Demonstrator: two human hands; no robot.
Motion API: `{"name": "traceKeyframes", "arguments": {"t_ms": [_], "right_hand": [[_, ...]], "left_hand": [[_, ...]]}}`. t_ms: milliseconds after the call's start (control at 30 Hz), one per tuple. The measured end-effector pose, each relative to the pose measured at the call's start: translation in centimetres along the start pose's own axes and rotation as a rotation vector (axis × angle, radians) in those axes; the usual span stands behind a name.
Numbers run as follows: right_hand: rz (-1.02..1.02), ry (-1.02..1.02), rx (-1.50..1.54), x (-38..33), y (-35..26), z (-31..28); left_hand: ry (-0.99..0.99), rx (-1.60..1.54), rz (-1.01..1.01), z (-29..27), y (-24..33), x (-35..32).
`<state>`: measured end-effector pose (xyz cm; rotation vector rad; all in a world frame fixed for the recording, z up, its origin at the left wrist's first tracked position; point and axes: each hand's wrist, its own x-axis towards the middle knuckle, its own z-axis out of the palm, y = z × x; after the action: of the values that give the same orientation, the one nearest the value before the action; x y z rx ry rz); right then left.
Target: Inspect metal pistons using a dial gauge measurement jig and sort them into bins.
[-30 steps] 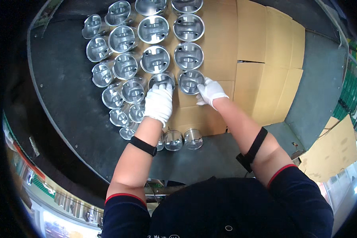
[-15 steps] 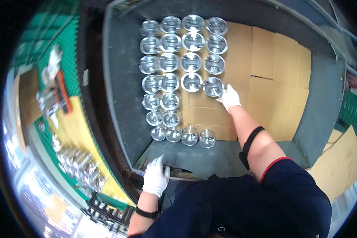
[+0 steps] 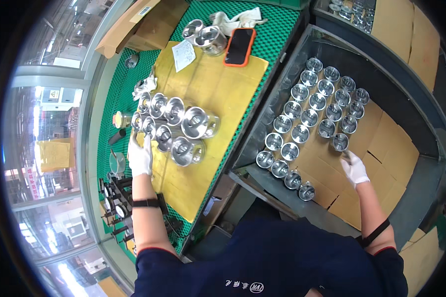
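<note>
My left hand (image 3: 141, 157), in a white glove, reaches to the near-left end of a cluster of shiny metal pistons (image 3: 195, 123) on a yellow sheet (image 3: 183, 190). Its fingers are apart beside the endmost pistons; I cannot tell whether they touch. My right hand (image 3: 354, 169), also white-gloved, is over the cardboard lining (image 3: 381, 141) of a dark metal bin (image 3: 426, 171). Its fingers stretch towards the nearest piston (image 3: 340, 142) of a row, with a small gap between, and nothing shows in them. Several rows of pistons (image 3: 309, 118) stand in the bin.
An orange-cased phone (image 3: 240, 47), a white rag (image 3: 238, 20), two more pistons (image 3: 210, 39) and a paper slip (image 3: 183, 55) lie at the far end of the green-matted bench (image 3: 275, 34). A cardboard box (image 3: 153, 24) stands far left. Dial gauges (image 3: 115, 203) sit near my left forearm.
The view has swung left onto the bench. My left hand has gone from the bin's near edge to the bench pistons. My right hand has let go of the row's end piston and drawn back slightly.
</note>
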<state>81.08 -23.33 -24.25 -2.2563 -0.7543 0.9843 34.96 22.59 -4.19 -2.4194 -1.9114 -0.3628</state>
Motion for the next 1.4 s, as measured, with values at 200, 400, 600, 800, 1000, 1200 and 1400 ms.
{"name": "traceKeyframes", "arguments": {"t_ms": [200, 400, 600, 800, 1000, 1200, 1400], "right_hand": [[-0.867, -0.164, -0.168, 0.1, -31.8, 5.4], [-1.049, -0.313, -0.748, 3.5, -45.6, 16.8], [-0.810, -0.494, -0.971, 4.6, -48.8, 21.8], [-0.774, -0.430, -0.809, 4.6, -48.3, 23.6], [-0.895, -0.525, -0.965, 4.9, -47.2, 18.6], [-0.919, -0.600, -0.936, 4.6, -47.0, 17.5], [-0.769, -0.593, -0.584, -0.8, -41.0, 7.0]], "left_hand": [[-0.307, -0.163, -0.117, 5.7, 2.6, 11.8], [-0.529, 0.024, -0.297, 12.0, 0.0, 17.7], [-0.577, 0.079, -0.301, 7.1, 4.4, 16.0], [-0.573, -0.001, -0.145, 6.7, -0.5, 15.2], [-0.620, 0.161, -0.093, 5.4, -2.5, 12.2], [-0.647, 0.110, -0.059, 4.8, -2.5, 12.0], [-0.514, -0.153, 0.074, 8.1, -4.0, 11.1]]}}
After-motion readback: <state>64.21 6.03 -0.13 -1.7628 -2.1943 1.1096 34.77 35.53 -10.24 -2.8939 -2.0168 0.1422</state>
